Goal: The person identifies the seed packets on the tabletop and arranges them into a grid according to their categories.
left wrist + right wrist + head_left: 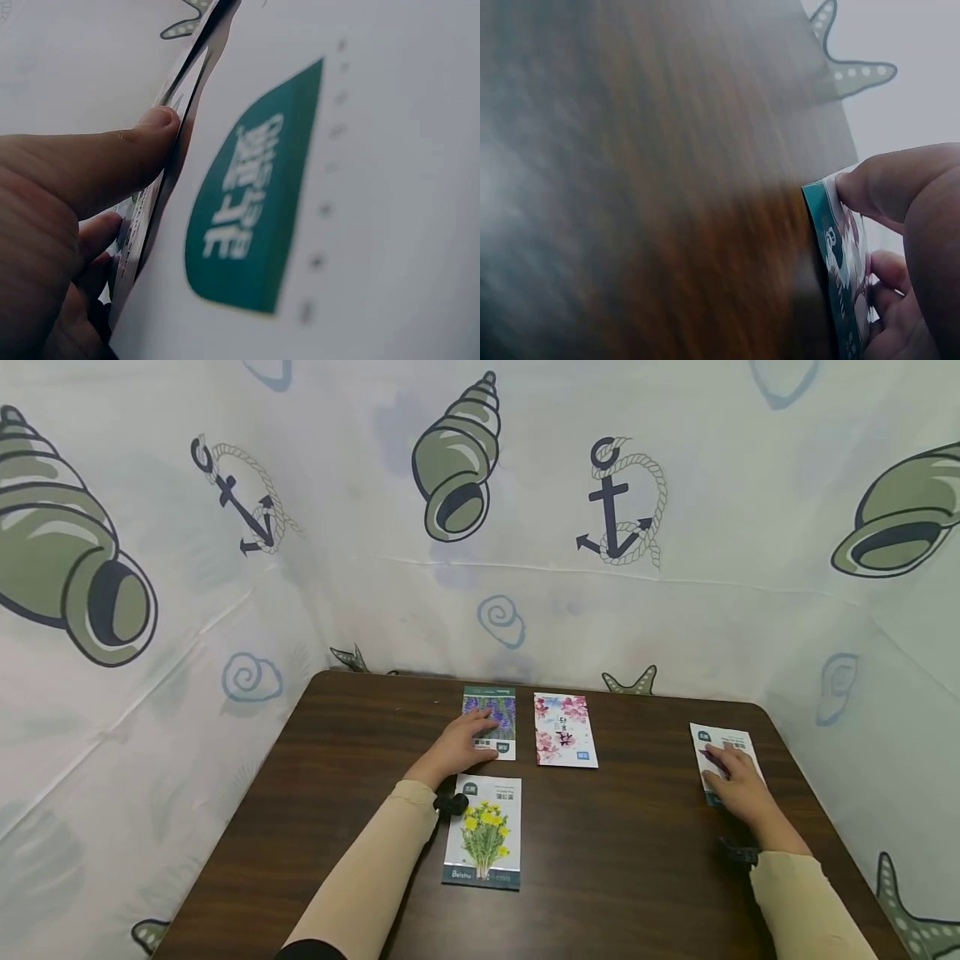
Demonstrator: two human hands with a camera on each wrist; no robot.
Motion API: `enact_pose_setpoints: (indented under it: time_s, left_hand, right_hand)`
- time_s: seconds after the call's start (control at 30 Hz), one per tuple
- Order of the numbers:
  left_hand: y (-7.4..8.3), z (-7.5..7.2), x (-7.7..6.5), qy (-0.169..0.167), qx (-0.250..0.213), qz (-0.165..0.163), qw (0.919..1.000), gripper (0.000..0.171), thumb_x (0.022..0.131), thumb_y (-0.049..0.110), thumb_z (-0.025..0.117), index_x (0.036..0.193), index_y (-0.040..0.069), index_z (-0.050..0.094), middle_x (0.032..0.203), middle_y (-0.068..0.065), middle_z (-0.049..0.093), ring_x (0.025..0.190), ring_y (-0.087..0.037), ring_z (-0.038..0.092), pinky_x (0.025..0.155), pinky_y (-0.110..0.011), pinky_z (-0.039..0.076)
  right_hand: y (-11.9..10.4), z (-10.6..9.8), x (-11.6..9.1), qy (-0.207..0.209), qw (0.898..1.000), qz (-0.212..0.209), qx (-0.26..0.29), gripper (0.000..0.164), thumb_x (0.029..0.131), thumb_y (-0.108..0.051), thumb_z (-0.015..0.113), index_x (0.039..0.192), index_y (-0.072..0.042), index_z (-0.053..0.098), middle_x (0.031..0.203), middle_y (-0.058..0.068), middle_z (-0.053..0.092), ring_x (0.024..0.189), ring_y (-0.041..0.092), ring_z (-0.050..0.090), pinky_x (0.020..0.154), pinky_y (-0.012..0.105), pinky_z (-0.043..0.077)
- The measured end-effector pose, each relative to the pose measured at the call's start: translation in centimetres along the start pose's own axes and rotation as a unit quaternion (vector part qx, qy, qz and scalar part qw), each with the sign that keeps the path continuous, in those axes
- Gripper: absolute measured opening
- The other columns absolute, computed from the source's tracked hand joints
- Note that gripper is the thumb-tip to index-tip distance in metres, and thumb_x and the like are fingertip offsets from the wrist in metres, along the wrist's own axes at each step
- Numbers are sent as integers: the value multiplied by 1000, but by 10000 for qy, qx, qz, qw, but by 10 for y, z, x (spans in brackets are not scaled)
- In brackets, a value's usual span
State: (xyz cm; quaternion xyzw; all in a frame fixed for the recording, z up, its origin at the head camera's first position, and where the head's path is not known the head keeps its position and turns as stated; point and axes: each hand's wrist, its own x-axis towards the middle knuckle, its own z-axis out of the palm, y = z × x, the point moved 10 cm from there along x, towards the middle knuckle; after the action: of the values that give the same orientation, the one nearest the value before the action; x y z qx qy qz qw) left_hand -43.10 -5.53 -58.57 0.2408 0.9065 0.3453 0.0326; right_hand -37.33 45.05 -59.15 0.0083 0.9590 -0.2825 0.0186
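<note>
My left hand (456, 745) lies on a seed packet with purple flowers (505, 714), near the table's far edge. Its fingers stretch over the picture, and the thumb touches the packet's lower part. Just below, partly under the left wrist, is a packet with yellow flowers (486, 837); its white face and green logo fill much of the left wrist view. On the right side, my right hand (741, 787) rests with loosely bent fingers on a white packet (731, 734), covering most of its picture. In the right wrist view, the thumb touches that packet's green-bordered end (826, 225).
A packet with pink blossoms (566, 731) lies just right of the purple-flower one. All lie on a dark wooden table (622, 852). White cloth (540, 610) printed with shells, anchors and starfish hangs behind and along both sides.
</note>
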Motion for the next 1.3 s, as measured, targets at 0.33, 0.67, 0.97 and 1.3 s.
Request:
enact_pose_setpoints:
  time_s: [0.33, 0.67, 0.97, 1.3]
  left_hand:
    - [-7, 2, 4, 32, 41, -96, 9999, 67, 101, 32, 81, 161, 13, 56, 180, -11, 32, 171, -36, 19, 135, -65, 25]
    - [-5, 1, 8, 124, -55, -165, 9998, 66, 101, 30, 82, 159, 11, 58, 179, -11, 34, 170, -38, 19, 135, -67, 24]
    - [-3, 2, 12, 190, -103, -219, 9995, 65, 100, 29, 82, 158, 11, 59, 179, -11, 35, 170, -37, 20, 135, -66, 24]
    - [-5, 1, 22, 197, -13, -301, 9994, 66, 100, 33, 82, 159, 13, 58, 180, -10, 33, 171, -35, 18, 136, -66, 23]
  right_hand:
    - [-17, 13, 2, -74, 9998, -195, 80, 68, 110, -24, 62, 166, 5, 36, 172, 43, 13, 159, 67, 14, 124, 84, 19]
    - [-33, 26, 3, -28, 9982, -562, 214, 66, 107, -19, 67, 163, 4, 42, 172, 42, 18, 159, 66, 17, 125, 82, 21]
    - [-50, 34, -1, -18, 9972, -727, 198, 64, 106, -19, 70, 162, 1, 46, 172, 40, 23, 159, 64, 21, 125, 81, 24]
    - [-72, 49, -6, -152, 9976, -661, 124, 65, 106, -20, 70, 165, -3, 45, 175, 36, 21, 161, 63, 16, 126, 80, 22]
